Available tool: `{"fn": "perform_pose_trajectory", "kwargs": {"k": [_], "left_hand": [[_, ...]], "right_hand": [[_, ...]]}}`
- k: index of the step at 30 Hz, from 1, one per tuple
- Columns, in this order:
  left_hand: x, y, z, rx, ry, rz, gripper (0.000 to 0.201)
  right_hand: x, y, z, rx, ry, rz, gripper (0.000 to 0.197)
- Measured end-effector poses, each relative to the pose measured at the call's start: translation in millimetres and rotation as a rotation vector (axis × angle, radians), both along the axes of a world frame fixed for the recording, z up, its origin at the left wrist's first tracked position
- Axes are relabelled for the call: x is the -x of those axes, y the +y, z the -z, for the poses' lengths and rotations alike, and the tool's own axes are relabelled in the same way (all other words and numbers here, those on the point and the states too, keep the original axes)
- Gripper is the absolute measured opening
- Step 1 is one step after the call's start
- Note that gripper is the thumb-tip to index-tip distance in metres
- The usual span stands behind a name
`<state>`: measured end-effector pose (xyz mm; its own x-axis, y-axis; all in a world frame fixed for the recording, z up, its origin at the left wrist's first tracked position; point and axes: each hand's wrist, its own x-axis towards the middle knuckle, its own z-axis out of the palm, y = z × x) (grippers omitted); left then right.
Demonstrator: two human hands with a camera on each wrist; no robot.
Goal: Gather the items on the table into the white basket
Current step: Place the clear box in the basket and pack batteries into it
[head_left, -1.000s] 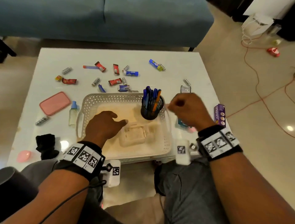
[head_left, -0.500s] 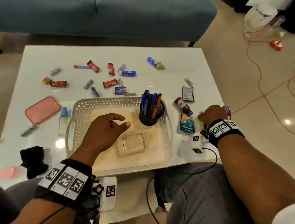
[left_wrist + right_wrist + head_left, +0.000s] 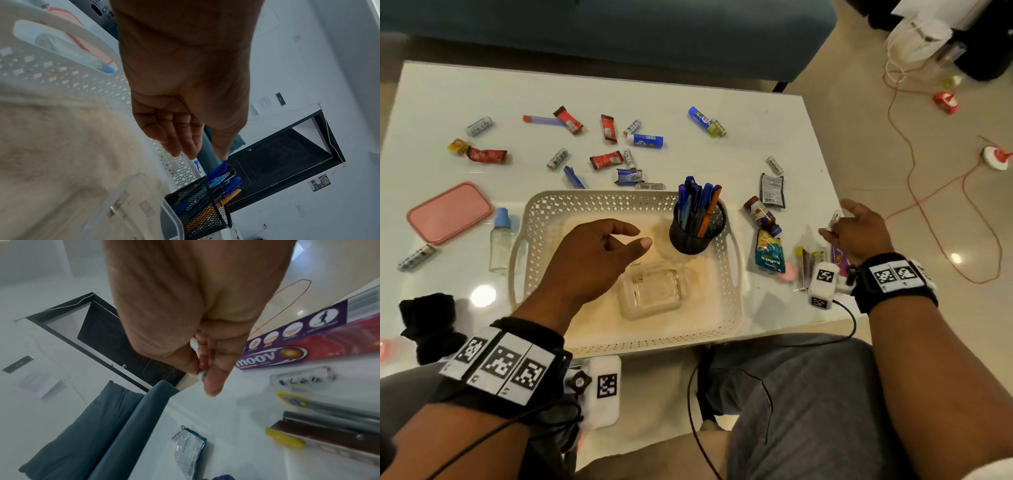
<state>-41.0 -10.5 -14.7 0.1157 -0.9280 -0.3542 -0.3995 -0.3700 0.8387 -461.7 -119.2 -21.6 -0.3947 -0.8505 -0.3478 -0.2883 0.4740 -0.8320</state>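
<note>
The right hand [image 3: 859,236] hovers at the right edge of the table [image 3: 739,113], thumb and fingers pinching a small white battery [image 3: 834,219]. From the head view only its upper end pokes out above the fingers; from the right wrist only a grey-white tip [image 3: 200,374] shows between thumb and forefinger, and its label cannot be read. The wrist and its strap cover most of the purple box [image 3: 287,345] in the head view, while the wrist view cuts it off at the frame's right side. Beside it lie another battery [image 3: 302,378] and two yellow-tipped tools [image 3: 292,434], also cut off by the frame.

The left hand [image 3: 592,260] floats over the middle of the white basket [image 3: 599,202], fingers loosely curved and apart, holding nothing. It hides part of the basket floor. Inside the basket stand a black mesh pen cup [image 3: 697,229] at the far right corner and a clear plastic box [image 3: 650,291], hard to make out against the pale floor.

The basket sits at the table's near edge, its front rim overhanging toward the person's lap. Between its right handle and the right edge lie a brown bottle [image 3: 760,214], a blue pouch [image 3: 768,257] and a dark packet [image 3: 772,190]. Left of the basket are a baby bottle [image 3: 500,240], a pink lid [image 3: 448,212] and a black cloth [image 3: 428,318] at the near left corner. Wrappers and batteries are strewn along the far half; the far left corner and far right corner hold bare tabletop.
</note>
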Motion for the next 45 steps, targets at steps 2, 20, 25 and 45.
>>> {"fn": "perform_pose_trajectory", "kwargs": {"k": [2,20,25,45], "left_hand": [[1,0,-2,0.006,0.009,0.002,0.027],[9,1,5,-0.002,0.015,0.074,0.029],[10,1,5,-0.003,0.037,0.07,0.026],[10,19,-7,0.208,-0.059,0.212,0.065]], "right_hand": [[0,6,2,-0.085,0.136,-0.024,0.046],[-37,33,3,-0.475,1.037,-0.342,0.03],[-42,38,4,-0.482,1.083,-0.422,0.029],[-255,89,-56,-0.337,-0.081,-0.775,0.018]]}}
